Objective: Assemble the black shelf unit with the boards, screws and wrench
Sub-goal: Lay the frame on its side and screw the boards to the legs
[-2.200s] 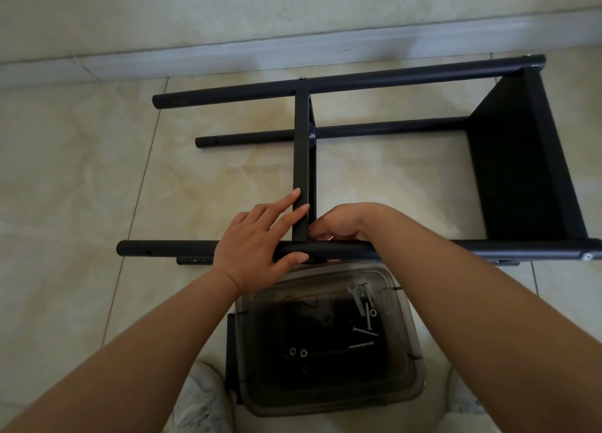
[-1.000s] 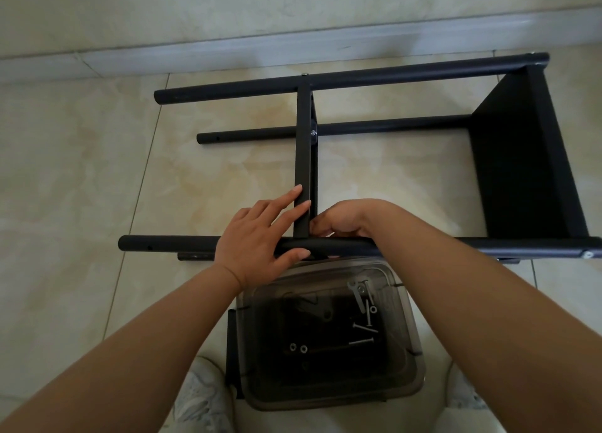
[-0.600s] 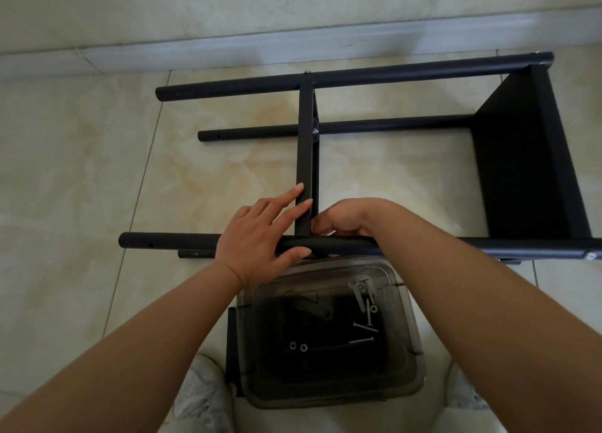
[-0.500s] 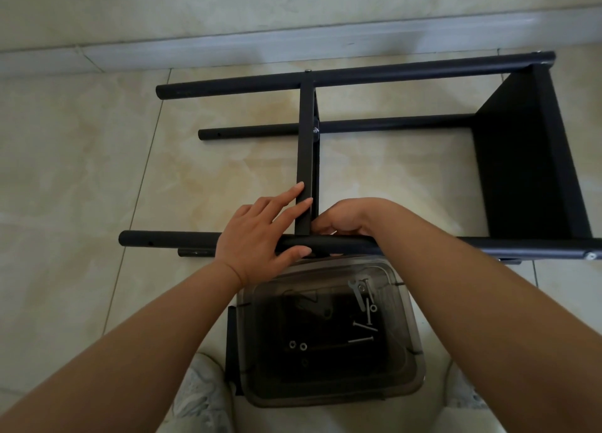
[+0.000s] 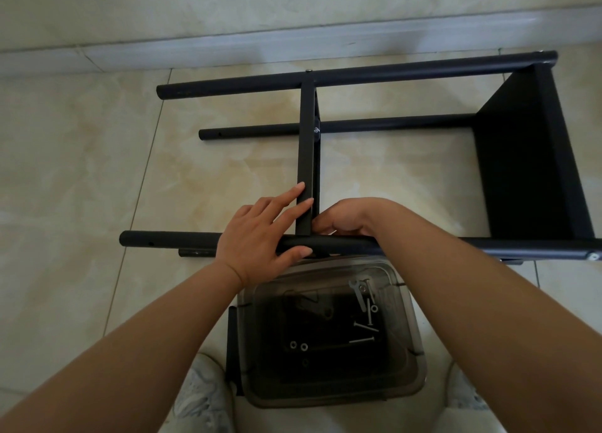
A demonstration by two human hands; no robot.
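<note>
The black shelf unit lies on its side on the tiled floor. Its near pole (image 5: 169,239) runs across in front of me, and a middle board (image 5: 306,145) stands on edge between the near and far poles (image 5: 407,72). An end board (image 5: 527,171) closes the right side. My left hand (image 5: 260,237) lies over the near pole at the joint, fingers stretched along the middle board, thumb under the pole. My right hand (image 5: 348,217) is curled just right of the board at the same joint; what its fingertips hold is hidden.
A smoky clear plastic tub (image 5: 329,335) sits on the floor between my shoes, holding a small wrench (image 5: 360,294), loose screws (image 5: 365,326) and washers (image 5: 298,345). A pale skirting board (image 5: 260,46) and the wall run behind the shelf unit.
Both hands stay at the joint with almost no movement. The view has shifted very slightly, so the frame sits a little higher in the picture.
</note>
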